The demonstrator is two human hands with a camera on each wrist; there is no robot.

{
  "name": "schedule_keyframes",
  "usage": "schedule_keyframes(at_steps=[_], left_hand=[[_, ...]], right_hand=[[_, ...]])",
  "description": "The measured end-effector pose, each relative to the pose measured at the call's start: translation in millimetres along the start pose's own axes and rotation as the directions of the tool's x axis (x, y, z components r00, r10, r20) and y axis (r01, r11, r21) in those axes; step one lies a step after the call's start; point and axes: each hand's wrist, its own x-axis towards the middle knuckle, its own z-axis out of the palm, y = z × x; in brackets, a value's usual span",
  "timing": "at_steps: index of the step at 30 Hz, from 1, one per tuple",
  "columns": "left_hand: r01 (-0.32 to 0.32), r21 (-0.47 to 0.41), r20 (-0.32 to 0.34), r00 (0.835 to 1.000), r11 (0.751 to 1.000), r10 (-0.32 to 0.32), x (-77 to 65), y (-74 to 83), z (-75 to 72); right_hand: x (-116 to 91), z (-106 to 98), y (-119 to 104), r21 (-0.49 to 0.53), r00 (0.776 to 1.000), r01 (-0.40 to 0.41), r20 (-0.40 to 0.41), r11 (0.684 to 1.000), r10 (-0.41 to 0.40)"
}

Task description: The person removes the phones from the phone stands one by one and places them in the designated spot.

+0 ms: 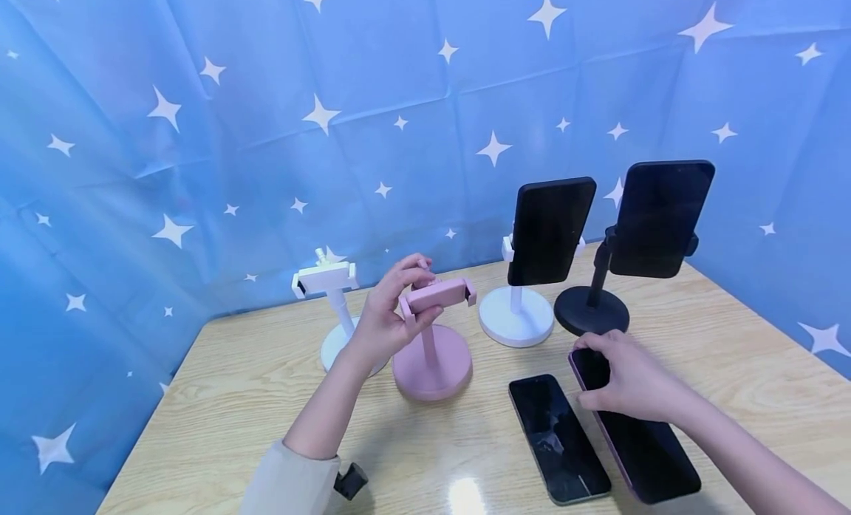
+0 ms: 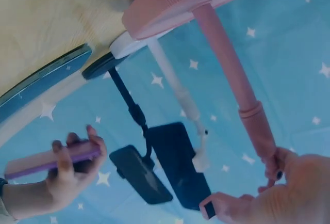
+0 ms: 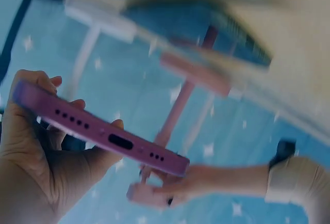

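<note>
My left hand grips the clamp head of a pink phone stand, thumb at the front and fingers behind. The stand's round base rests on the table. In the right wrist view, a purple-edged phone shows its charging port and speaker holes. My right hand holds this phone by its sides, and the left wrist view shows it raised off the table. Left of it, a second dark phone lies flat, screen up. The pink clamp has no phone in it.
Behind my left hand stands a white phone stand without a phone. Further right, a white stand and a black stand each carry a dark phone. A blue star-patterned cloth hangs behind the wooden table.
</note>
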Motion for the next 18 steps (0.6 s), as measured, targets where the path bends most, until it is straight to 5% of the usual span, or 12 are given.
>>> schedule_keyframes(at_steps=[9,18], left_hand=[[0.015,0.077,-0.070,0.998,0.997,-0.009,8.9,-26.4,3.5],[0.104,0.033,-0.089,0.991,0.994,-0.101,13.4,-15.4,0.4]], right_hand=[[13,20,20,0.013,0.998,-0.047,0.050,0.999,0.047],[20,22,25,0.019,0.994,-0.083,0.079,0.996,0.081]])
